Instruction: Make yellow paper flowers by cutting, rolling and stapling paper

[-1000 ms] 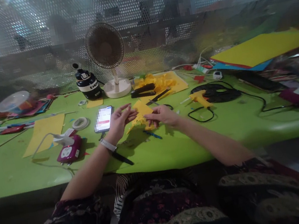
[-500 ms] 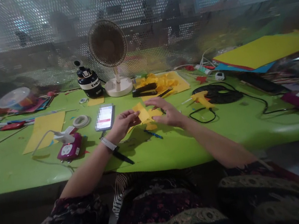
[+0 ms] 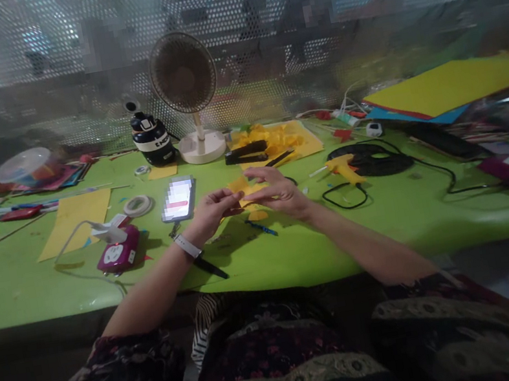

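Note:
Both hands meet over the middle of the green table (image 3: 15, 285) on a small yellow paper piece (image 3: 240, 186). My left hand (image 3: 211, 211), with a white watch at the wrist, pinches its left edge with closed fingers. My right hand (image 3: 279, 191) grips its right side, thumb and fingers pressed on the paper. The paper is crumpled between them, just above the tabletop. A phone (image 3: 178, 199) with a lit screen lies just left of my left hand. A blue pen (image 3: 261, 228) lies below the hands.
A small fan (image 3: 185, 84) and a black bottle (image 3: 152, 141) stand at the back. A yellow glue gun (image 3: 340, 168) with black cable lies right. A stapler (image 3: 245, 153) rests on yellow scraps (image 3: 285, 138). A yellow sheet (image 3: 75, 221), tape roll (image 3: 138, 206) and purple device (image 3: 119, 254) lie left.
The paper has gone from a flat held-up sheet to a smaller bunched piece. My hands have drawn closer together around it.

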`<state>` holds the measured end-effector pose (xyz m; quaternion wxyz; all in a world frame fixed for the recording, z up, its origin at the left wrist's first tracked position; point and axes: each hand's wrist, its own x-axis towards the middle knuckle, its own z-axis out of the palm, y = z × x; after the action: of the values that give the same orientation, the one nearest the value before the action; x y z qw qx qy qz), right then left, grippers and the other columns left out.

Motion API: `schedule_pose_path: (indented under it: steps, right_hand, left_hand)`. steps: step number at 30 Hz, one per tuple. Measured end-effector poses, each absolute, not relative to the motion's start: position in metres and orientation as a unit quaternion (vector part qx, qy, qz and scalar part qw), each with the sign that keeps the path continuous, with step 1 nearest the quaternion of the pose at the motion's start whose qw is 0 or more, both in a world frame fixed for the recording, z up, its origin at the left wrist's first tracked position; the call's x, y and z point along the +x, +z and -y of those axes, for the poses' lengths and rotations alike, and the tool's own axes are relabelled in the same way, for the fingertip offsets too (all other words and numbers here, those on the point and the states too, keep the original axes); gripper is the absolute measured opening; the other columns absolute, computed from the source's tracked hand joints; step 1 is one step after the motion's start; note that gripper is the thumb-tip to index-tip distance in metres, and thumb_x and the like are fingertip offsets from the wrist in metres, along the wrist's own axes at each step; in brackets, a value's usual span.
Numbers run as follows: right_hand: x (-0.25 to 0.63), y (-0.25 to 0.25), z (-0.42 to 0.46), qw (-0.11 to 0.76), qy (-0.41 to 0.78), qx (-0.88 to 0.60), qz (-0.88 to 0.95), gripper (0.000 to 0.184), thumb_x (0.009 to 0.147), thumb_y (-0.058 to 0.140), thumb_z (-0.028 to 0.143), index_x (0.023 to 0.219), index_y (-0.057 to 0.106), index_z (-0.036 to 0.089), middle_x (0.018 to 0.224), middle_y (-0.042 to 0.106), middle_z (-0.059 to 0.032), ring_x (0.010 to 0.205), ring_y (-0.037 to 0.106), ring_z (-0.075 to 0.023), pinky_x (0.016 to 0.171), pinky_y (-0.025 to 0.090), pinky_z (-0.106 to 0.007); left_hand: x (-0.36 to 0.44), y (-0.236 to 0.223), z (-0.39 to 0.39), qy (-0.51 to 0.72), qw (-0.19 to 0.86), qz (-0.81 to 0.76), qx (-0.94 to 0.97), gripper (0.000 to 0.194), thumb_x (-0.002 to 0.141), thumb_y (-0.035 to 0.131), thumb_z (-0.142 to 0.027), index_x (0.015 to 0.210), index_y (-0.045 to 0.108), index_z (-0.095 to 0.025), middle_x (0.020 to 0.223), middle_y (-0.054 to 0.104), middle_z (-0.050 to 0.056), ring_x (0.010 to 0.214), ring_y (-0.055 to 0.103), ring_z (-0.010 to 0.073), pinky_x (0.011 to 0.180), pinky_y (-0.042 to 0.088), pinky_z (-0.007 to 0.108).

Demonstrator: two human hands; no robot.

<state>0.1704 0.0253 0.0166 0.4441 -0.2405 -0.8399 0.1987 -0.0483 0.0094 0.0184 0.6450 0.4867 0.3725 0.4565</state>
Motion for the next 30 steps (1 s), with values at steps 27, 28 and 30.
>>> schedule_pose_path:
  steps: [27, 28, 30]
  right_hand:
    - [0.154, 0.015, -0.016, 0.466, 0.37, -0.356, 0.721, 0.038, 0.078, 0.072, 0.055, 0.075, 0.06, 0.019, 0.07, 0.064, -0.0001, 0.061, 0.059, -0.0135, 0.061, 0.051, -0.029]
    - [0.154, 0.015, -0.016, 0.467, 0.364, -0.355, 0.723, 0.038, 0.079, 0.071, 0.055, 0.075, 0.06, 0.019, 0.069, 0.063, 0.0002, 0.061, 0.058, -0.0132, 0.06, 0.05, -0.028]
    - [0.154, 0.014, -0.017, 0.47, 0.351, -0.355, 0.728, 0.037, 0.08, 0.07, 0.054, 0.074, 0.058, 0.02, 0.068, 0.061, 0.001, 0.06, 0.056, -0.0125, 0.059, 0.048, -0.028]
  left_hand:
    - [-0.042, 0.007, -0.001, 0.44, 0.651, -0.331, 0.523, 0.037, 0.072, 0.083, -0.041, 0.096, 0.077, -0.014, 0.1, 0.078, 0.012, 0.1, 0.073, 0.0268, 0.087, 0.06, 0.039]
    - [-0.042, 0.008, -0.001, 0.438, 0.649, -0.332, 0.526, 0.039, 0.072, 0.083, -0.043, 0.097, 0.076, -0.014, 0.102, 0.078, 0.012, 0.102, 0.073, 0.027, 0.087, 0.06, 0.04]
    - [-0.042, 0.008, 0.0, 0.438, 0.645, -0.335, 0.529, 0.04, 0.072, 0.082, -0.045, 0.098, 0.076, -0.014, 0.103, 0.077, 0.012, 0.103, 0.073, 0.0271, 0.088, 0.059, 0.04]
